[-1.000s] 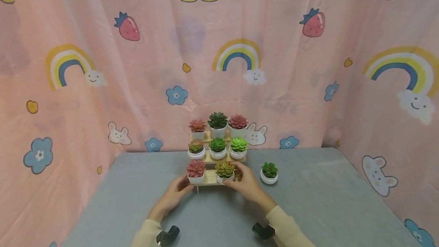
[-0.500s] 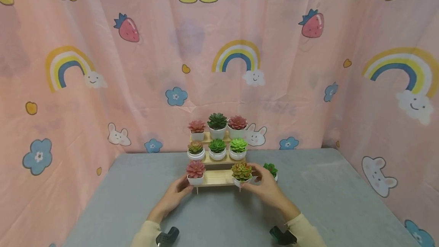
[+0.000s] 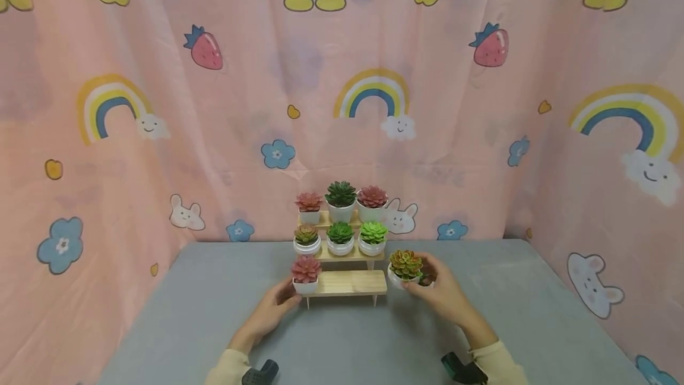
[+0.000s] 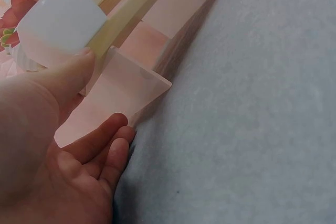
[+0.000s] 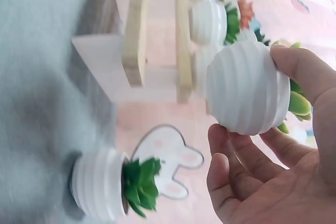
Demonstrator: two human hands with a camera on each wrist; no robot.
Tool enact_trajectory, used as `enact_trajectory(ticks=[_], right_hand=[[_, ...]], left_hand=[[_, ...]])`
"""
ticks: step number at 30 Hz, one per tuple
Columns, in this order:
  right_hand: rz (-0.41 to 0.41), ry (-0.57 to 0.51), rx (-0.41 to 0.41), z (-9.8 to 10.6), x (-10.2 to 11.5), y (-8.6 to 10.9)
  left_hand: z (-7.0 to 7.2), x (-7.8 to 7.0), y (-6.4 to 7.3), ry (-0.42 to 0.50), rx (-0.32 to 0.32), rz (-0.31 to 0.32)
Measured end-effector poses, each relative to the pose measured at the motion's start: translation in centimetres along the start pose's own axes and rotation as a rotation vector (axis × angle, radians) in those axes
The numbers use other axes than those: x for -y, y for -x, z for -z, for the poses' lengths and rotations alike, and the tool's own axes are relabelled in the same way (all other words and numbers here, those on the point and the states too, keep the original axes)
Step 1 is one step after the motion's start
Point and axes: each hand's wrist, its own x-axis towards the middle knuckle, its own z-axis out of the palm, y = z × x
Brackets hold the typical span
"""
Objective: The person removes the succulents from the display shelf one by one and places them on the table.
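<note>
Succulent with yellow-red leaves (image 3: pixel 405 264) in a ribbed white pot (image 5: pixel 247 87) — pinched between thumb and fingers of the right hand (image 3: pixel 440 290), in the air just beyond the right end of the wooden stand (image 3: pixel 352 283). Behind that hand, mostly hidden in the head view, a green succulent (image 5: pixel 142 184) in a white pot (image 5: pixel 100 184), upright on the worktop (image 3: pixel 342 343). Left hand (image 3: pixel 272 308) at the stand's left end, thumb by the pot of a pink succulent (image 3: pixel 306 270) — gripping or merely touching, impossible to tell.
</note>
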Motion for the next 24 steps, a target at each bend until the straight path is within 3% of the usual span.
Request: enact_trajectory(ticks=[16, 24], right_hand=[[-0.042, 0.042, -0.009, 4.5, -2.7, 0.0], [-0.119, 0.073, -0.054, 5.9, -3.9, 0.1]], left_hand=[[0.1, 0.4, -0.1, -0.027, 0.006, -0.023], [0.0, 0.2, -0.2, -0.038, 0.004, -0.020]])
